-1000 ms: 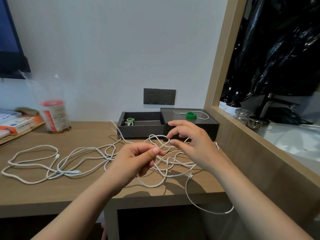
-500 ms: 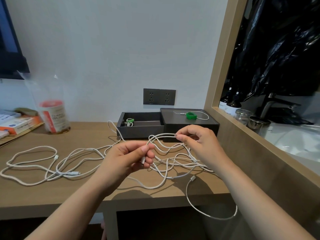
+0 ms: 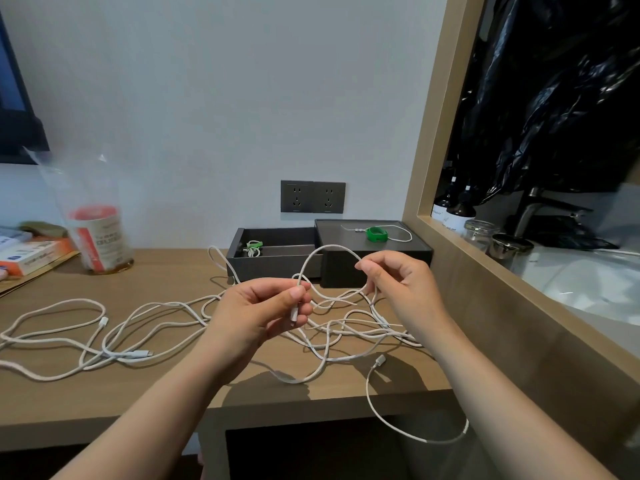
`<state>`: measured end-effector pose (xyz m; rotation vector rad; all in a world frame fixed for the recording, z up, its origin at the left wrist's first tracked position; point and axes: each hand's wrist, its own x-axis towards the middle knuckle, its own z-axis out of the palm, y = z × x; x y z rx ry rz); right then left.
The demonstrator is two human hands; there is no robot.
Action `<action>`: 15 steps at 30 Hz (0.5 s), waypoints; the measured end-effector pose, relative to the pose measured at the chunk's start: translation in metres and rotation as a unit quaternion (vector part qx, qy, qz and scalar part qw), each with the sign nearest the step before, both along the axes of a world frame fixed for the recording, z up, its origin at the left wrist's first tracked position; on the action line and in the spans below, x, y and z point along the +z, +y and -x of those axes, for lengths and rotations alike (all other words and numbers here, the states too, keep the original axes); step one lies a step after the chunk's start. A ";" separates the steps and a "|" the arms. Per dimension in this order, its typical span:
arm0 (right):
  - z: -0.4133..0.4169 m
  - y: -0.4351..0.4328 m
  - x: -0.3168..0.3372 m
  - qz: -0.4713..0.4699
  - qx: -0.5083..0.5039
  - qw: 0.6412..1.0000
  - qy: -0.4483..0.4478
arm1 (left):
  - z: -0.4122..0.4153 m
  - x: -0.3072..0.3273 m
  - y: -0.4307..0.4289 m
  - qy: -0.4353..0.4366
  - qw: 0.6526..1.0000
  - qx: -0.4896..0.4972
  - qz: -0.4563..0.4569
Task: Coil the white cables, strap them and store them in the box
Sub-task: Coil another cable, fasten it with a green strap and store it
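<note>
White cable is seen nearest, where one loop (image 3: 429,441) hangs over the front edge of the wooden surface (image 3: 104,393). Its plug (image 3: 380,360) lies back on the top. Above the surface, one cable end is pinched by the left hand (image 3: 263,310) between thumb and curled fingers. Its connector (image 3: 294,315) is kept close to upright, pointing down. From there the held cable (image 3: 337,247) is arched up and across, left to right, to the right hand (image 3: 401,289). There it is pinched between thumb and forefinger, the other fingers being loosely curled.

Under and behind the hands the other cables (image 3: 142,354) are spread in a loose tangle, stretched mostly left to right, and one strand is led back beside the box (image 3: 277,263). The box is dark grey and open, set against the wall, and a small coil (image 3: 252,249) bound in green is seen in it. Its lid (image 3: 374,268) is set touching it on the right, with a green strap (image 3: 376,234) and a thin cord on top.

At the far left a red-labelled jar (image 3: 98,237) in a clear bag and some books (image 3: 31,254) are seen, but their writing cannot be read. Two dark sockets (image 3: 312,201) are fitted in the pale wall. On the right a wooden frame (image 3: 433,133) is opened onto a washbasin corner. Labelled brown bottles (image 3: 455,213), their print too small to read, are seen there with a tap (image 3: 543,206) and black plastic sheeting (image 3: 554,98).
</note>
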<state>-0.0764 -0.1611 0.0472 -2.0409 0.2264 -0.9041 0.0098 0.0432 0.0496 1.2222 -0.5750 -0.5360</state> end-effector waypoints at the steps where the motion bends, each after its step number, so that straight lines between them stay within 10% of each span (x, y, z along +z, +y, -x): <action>1: 0.000 0.002 0.001 -0.009 0.003 1.000 -0.003 | 0.000 0.001 -0.002 -0.004 1.000 0.003 -0.004; 15: 0.014 -0.004 -0.003 -0.049 0.004 0.999 -0.015 | 0.000 0.008 -0.028 -0.082 0.996 0.037 -0.028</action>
